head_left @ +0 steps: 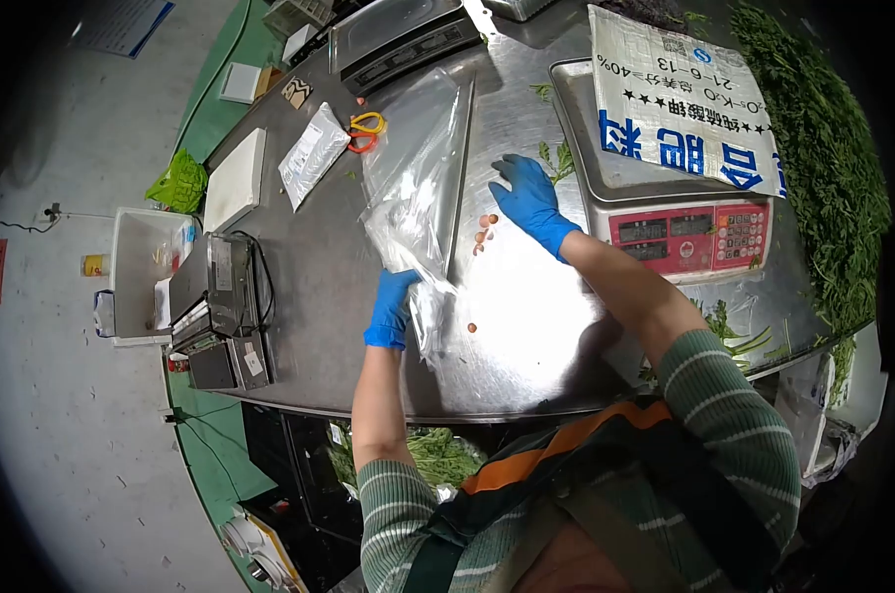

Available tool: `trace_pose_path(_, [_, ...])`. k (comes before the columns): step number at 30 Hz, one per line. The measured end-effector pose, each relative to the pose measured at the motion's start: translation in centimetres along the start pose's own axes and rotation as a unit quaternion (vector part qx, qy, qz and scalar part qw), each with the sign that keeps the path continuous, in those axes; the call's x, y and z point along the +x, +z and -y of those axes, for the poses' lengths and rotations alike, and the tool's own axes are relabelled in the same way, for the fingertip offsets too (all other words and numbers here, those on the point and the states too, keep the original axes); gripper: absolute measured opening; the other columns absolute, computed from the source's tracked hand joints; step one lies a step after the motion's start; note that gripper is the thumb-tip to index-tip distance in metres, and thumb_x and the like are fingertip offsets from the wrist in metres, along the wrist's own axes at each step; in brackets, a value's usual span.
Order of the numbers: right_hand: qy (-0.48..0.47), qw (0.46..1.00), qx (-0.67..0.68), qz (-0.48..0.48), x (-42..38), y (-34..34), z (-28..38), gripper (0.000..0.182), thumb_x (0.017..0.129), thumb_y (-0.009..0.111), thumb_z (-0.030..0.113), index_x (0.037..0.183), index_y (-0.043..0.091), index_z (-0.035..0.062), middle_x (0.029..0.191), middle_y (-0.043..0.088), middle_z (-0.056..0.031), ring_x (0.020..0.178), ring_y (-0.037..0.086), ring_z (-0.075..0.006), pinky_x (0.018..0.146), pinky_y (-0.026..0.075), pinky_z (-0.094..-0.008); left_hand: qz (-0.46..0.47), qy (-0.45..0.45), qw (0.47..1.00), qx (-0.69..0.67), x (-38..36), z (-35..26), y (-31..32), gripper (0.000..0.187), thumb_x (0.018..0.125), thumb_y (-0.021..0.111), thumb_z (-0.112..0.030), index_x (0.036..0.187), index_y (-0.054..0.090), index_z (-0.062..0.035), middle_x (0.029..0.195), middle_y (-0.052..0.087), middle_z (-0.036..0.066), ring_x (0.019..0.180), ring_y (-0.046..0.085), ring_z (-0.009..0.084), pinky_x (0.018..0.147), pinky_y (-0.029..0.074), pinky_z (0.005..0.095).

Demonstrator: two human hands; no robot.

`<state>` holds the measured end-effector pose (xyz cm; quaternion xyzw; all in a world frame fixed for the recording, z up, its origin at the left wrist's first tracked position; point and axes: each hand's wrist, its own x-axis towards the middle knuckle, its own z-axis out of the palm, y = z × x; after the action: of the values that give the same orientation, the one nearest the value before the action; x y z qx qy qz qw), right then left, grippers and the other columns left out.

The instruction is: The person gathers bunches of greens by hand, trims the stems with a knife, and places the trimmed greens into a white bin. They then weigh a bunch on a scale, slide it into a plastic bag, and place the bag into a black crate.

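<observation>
My left hand [395,304], in a blue glove, has its fingers closed on a clear plastic bag [420,222] lying along the metal table [314,341]. To the right, my right hand [531,198], also gloved in blue, is over the table with its fingers spread and nothing in it. Several small round brown things [481,237] lie just below and left of my right hand, and a single one [472,328] lies nearer the front edge. A green sprig [563,161] is beside my right fingers.
A red scale [689,237] with a metal tray [576,104] and a printed sack [665,109] stands right. Leafy greens [823,168] are piled beyond. Scissors [365,131], a silvery packet [316,153], a white box [236,181] and a black machine [222,296] are left.
</observation>
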<state>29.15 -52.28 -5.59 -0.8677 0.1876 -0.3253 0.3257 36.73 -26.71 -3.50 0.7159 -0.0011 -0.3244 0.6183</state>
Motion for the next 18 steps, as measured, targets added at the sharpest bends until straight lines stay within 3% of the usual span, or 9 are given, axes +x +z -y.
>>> trace_pose_path(1, [0.041,0.993,-0.033,0.105,-0.7,0.9,-1.3,0.043,0.075,0.056,0.035,0.107,0.055,0.0058,0.118,0.046,-0.0131,0.11,0.041,-0.0286,0.095,0.028,-0.04,0.036,-0.007,0.999,-0.023,0.4,0.0,-0.4,0.047,0.065,0.056,-0.003,0.11,0.047,0.0051,0.096,0.058,0.013,0.082,0.059,0.0237,0.072,0.049,0.033])
trace_pose_path(3, [-0.079,0.988,-0.1,0.088,-2.2,2.2,-2.0,0.05,0.075,0.055,0.04,0.11,0.052,0.0047,0.118,0.046,-0.0139,0.113,0.038,-0.0313,0.098,0.024,-0.0415,0.086,-0.006,0.995,-0.05,-0.3,-1.3,0.3,0.057,0.064,0.056,-0.002,0.119,0.04,0.0039,0.104,0.055,0.013,0.088,0.058,0.0237,0.076,0.048,0.0339])
trace_pose_path(7, [-0.22,0.953,0.015,0.209,-3.2,2.4,-1.1,0.046,0.078,0.053,0.037,0.107,0.051,0.0019,0.116,0.046,-0.0155,0.113,0.039,-0.0327,0.097,0.027,-0.0413,0.078,-0.023,0.996,-0.024,-0.2,-1.8,0.0,0.058,0.065,0.055,-0.003,0.12,0.038,0.0042,0.106,0.054,0.013,0.089,0.058,0.0242,0.078,0.048,0.0351])
trace_pose_path(11, [-0.207,0.946,0.071,0.24,-3.6,1.8,-1.1,0.038,0.078,0.054,0.029,0.105,0.052,0.0019,0.111,0.049,-0.0147,0.106,0.043,-0.0321,0.095,0.029,-0.0402,0.108,-0.038,0.992,-0.053,0.5,-0.8,-0.4,0.058,0.065,0.055,-0.004,0.12,0.038,0.0042,0.106,0.054,0.014,0.092,0.057,0.0246,0.081,0.047,0.0347])
trace_pose_path(13, [-0.055,0.948,0.213,0.228,-4.2,2.0,-1.5,0.037,0.076,0.053,0.015,0.11,0.049,0.0031,0.104,0.052,-0.013,0.099,0.047,-0.0302,0.094,0.03,-0.0391,0.116,-0.048,0.99,-0.061,0.5,-0.4,-0.4,0.058,0.065,0.054,-0.004,0.12,0.038,0.0042,0.107,0.054,0.015,0.093,0.056,0.0248,0.082,0.046,0.0344])
trace_pose_path(15, [-0.102,0.964,0.14,0.203,-4.1,1.9,-1.0,0.041,0.074,0.051,0.01,0.114,0.047,0.0037,0.1,0.053,-0.0123,0.096,0.048,-0.0287,0.094,0.03,-0.0384,0.098,-0.024,0.987,-0.124,0.1,0.2,0.1,0.046,0.066,0.056,-0.003,0.111,0.048,0.005,0.098,0.058,0.012,0.087,0.058,0.0231,0.075,0.048,0.0323])
trace_pose_path(17, [-0.163,0.969,0.038,0.183,-4.5,2.5,-0.5,0.054,0.069,0.048,0.002,0.122,0.039,0.0052,0.094,0.054,-0.0103,0.091,0.05,-0.0252,0.094,0.03,-0.037,0.083,-0.028,0.99,-0.109,-0.1,0.5,0.0,0.047,0.066,0.056,-0.003,0.111,0.048,0.0046,0.099,0.058,0.012,0.088,0.058,0.0227,0.077,0.047,0.0319])
trace_pose_path(18, [-0.13,0.949,0.085,0.275,-3.9,1.8,0.6,0.053,0.069,0.048,0.002,0.122,0.04,0.0057,0.094,0.053,-0.0097,0.091,0.05,-0.0251,0.094,0.03,-0.0361,0.07,-0.027,0.992,-0.097,0.0,0.5,0.1,0.047,0.066,0.056,-0.004,0.112,0.048,0.0042,0.1,0.058,0.011,0.088,0.057,0.0223,0.078,0.047,0.0315])
